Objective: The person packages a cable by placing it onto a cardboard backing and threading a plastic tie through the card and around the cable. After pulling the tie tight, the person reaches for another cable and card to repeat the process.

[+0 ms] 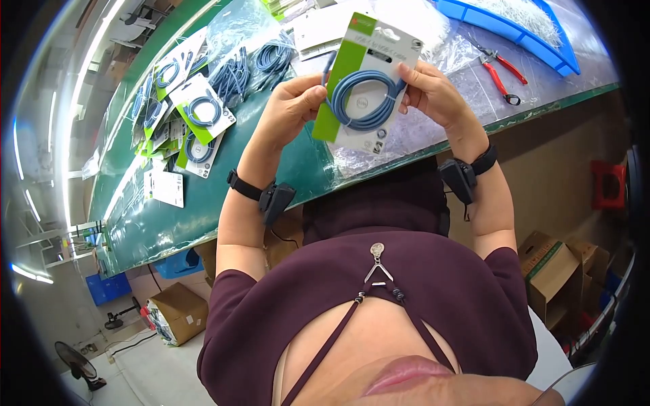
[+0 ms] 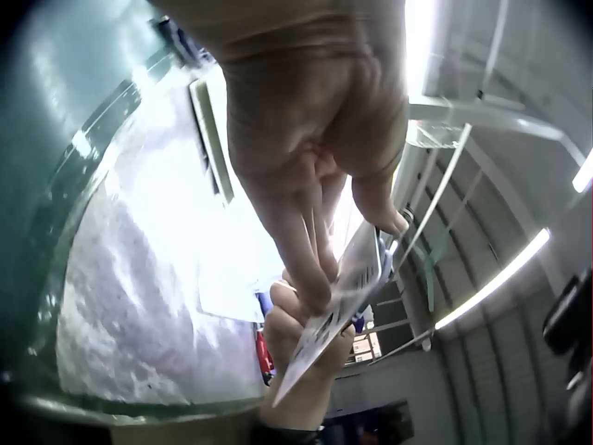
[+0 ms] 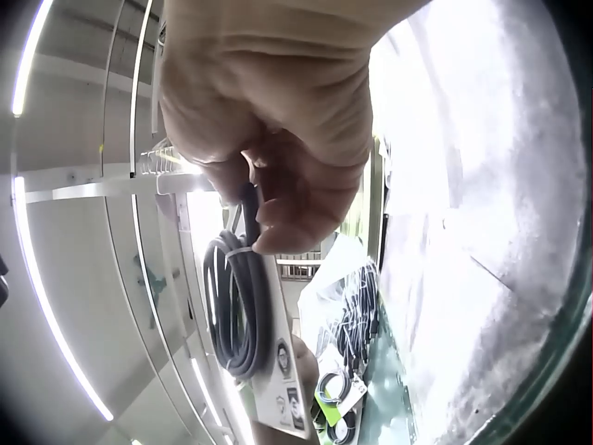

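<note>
One card (image 1: 362, 101) with coiled cable (image 1: 366, 124), held up over table (image 1: 301, 162), between left hand (image 1: 291, 105) (thumb and fingers closed on left edge) and right hand (image 1: 438, 96) (pinching right edge), neither nearer; long axis steep, tilted rightward at top.

Workshop: carded cables (image 1: 204, 111) lie heaped on a long green bench (image 1: 211, 196) beside bundles of loose cable (image 1: 274, 55), with red-handled pliers (image 1: 493, 76) and a blue tray (image 1: 512, 32) of pale strips farther along. Cartons (image 1: 179, 314) and a fan (image 1: 73, 358) stand below; tube lights (image 2: 496, 278) glare overhead along a ribbed ceiling (image 2: 496, 338), marking an industrial space.
</note>
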Action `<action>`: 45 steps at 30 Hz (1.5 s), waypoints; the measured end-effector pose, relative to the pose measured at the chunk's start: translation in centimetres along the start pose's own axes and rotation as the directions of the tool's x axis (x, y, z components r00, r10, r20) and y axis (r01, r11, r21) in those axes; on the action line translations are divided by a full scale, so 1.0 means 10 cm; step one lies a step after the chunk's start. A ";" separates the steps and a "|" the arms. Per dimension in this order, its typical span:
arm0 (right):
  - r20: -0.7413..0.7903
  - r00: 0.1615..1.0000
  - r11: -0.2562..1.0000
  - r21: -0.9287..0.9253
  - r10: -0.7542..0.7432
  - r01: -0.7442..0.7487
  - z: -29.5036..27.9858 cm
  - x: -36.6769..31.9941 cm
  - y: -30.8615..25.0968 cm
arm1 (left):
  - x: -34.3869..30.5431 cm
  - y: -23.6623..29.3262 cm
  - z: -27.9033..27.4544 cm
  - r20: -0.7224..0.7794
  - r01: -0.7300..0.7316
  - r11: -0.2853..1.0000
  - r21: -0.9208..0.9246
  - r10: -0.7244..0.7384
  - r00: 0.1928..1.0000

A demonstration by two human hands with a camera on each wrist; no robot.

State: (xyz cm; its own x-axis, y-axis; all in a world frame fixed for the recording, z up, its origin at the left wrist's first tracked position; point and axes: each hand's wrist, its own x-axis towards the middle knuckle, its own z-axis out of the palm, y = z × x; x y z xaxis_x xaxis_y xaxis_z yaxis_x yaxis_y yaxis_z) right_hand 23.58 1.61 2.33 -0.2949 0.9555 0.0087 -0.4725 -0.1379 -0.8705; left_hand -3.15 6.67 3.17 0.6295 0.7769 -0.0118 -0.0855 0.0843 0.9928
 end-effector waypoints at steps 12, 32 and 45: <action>0.264 0.715 -0.159 -0.964 -0.648 0.211 0.28 -0.03 0.16 | 0.08 -0.43 0.33 -0.029 0.149 0.920 -0.363 -0.171 0.985; 0.385 0.772 -0.303 -0.917 -0.506 0.258 0.33 -0.09 0.36 | 0.03 -0.45 0.46 -0.169 0.143 0.944 -0.296 -0.200 0.965; 0.160 0.728 -0.003 -0.977 -0.667 0.213 0.43 -0.14 0.55 | 0.02 -0.46 0.54 -0.195 -0.015 0.903 -0.428 -0.076 0.978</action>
State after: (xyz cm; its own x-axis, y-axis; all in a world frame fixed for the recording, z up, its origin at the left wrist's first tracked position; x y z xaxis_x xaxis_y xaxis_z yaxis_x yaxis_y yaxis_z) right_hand 17.85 -1.59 -0.35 -0.0328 0.7454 0.6658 0.7501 0.4586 -0.4765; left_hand 1.50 3.06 -0.79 0.4713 0.8751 -0.1101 -0.4178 0.3315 0.8459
